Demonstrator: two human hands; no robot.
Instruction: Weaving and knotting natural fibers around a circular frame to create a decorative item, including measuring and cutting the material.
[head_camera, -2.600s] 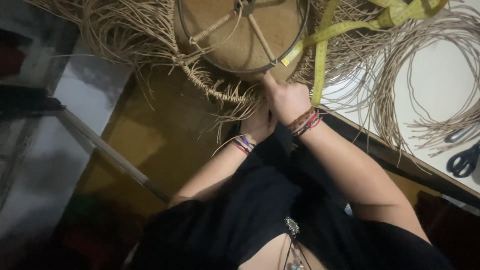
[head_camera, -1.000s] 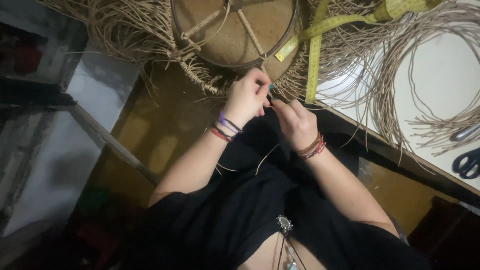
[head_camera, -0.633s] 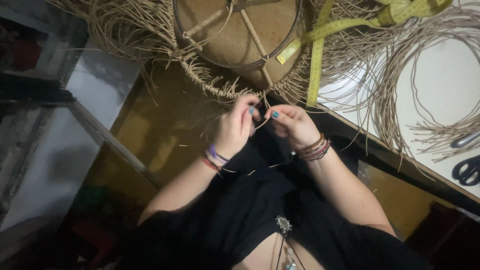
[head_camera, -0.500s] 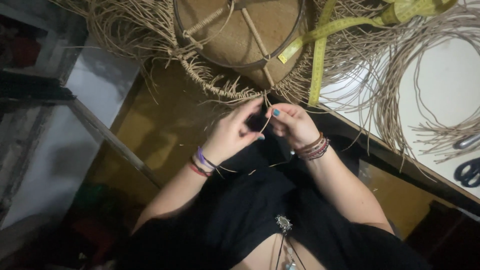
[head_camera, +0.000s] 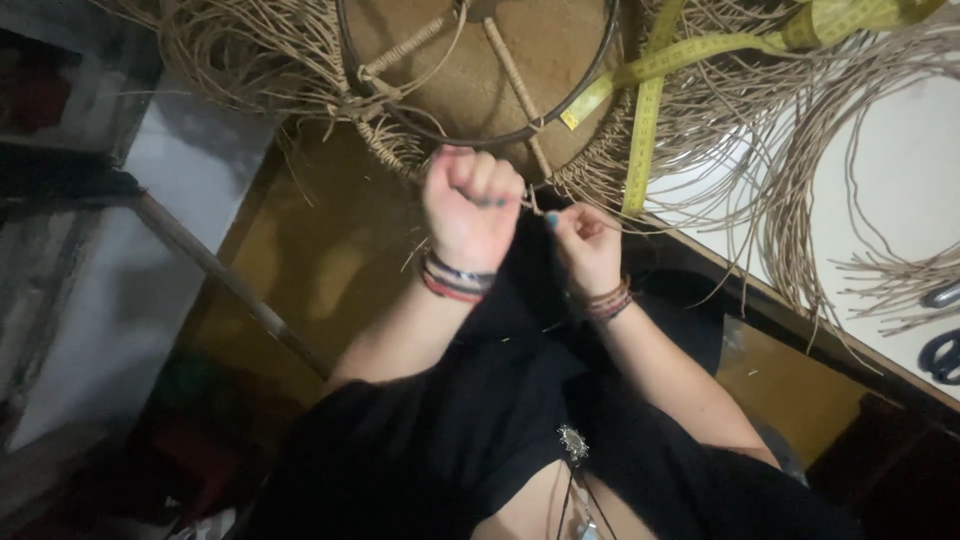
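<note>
A round frame (head_camera: 480, 60) with a dark metal ring and cord-wrapped spokes lies at the top, edged with knotted tan cord fringe (head_camera: 250, 70). My left hand (head_camera: 470, 205) is a closed fist just below the ring, gripping tan cord strands. Close beside it, my right hand (head_camera: 585, 240) pinches the same thin cord (head_camera: 533, 203) between fingertips. Both wrists wear bracelets.
A yellow measuring tape (head_camera: 650, 110) drapes over the frame's right side. Loops of loose tan cord (head_camera: 830, 180) spread over the white table (head_camera: 900, 170) at right. Black scissors (head_camera: 940, 350) lie at the right edge. A brown floor lies below, left.
My left hand has risen toward the ring and closed into a fist on the cord. My right hand stays close beside it, still pinching the strand.
</note>
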